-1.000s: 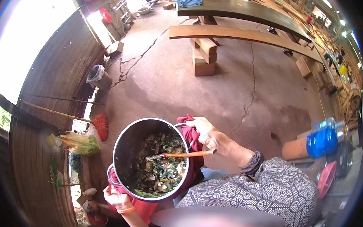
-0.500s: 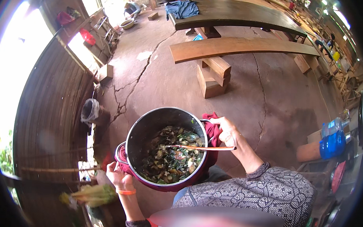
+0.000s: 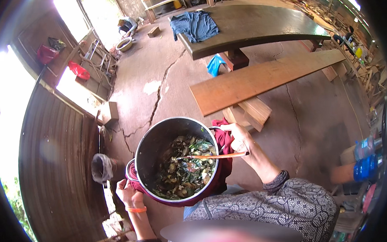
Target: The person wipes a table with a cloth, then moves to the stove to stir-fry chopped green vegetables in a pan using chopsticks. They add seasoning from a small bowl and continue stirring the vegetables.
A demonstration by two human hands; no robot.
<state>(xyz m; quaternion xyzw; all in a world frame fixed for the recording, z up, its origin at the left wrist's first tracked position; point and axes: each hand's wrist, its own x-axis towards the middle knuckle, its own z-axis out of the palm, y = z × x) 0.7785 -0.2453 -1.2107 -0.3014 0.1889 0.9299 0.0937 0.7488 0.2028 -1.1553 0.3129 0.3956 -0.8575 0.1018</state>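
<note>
A deep two-handled cooking pot (image 3: 155, 147), dark inside with a pale rim, is held in front of my body. Cooked chopped greens and brown pieces (image 3: 183, 174) fill its lower part. A long thin wooden-handled utensil (image 3: 224, 156) rests in the food, its handle crossing the right rim. Dark red cloth (image 3: 221, 143) wraps around the pot's outside and its handles. My right hand (image 3: 242, 140) is closed on the right handle with cloth in its grip. My left hand (image 3: 131, 194), below an orange wristband, curls at the cloth under the left handle; its fingertips are partly hidden.
Ahead stand a wooden bench plank (image 3: 267, 79) on blocks and a long dark table (image 3: 265, 27) with a blue cloth (image 3: 197, 26). A lined bin (image 3: 102, 168) stands by the left plank wall. Far left, a person (image 3: 127, 25) crouches beside a basin (image 3: 124, 44). Blue water jugs (image 3: 365, 167) are at right.
My view has shifted forward and turned; the bench and table appear nearer and at a new angle. The pot stays in both hands, and the wall-side plant bundle has left the view.
</note>
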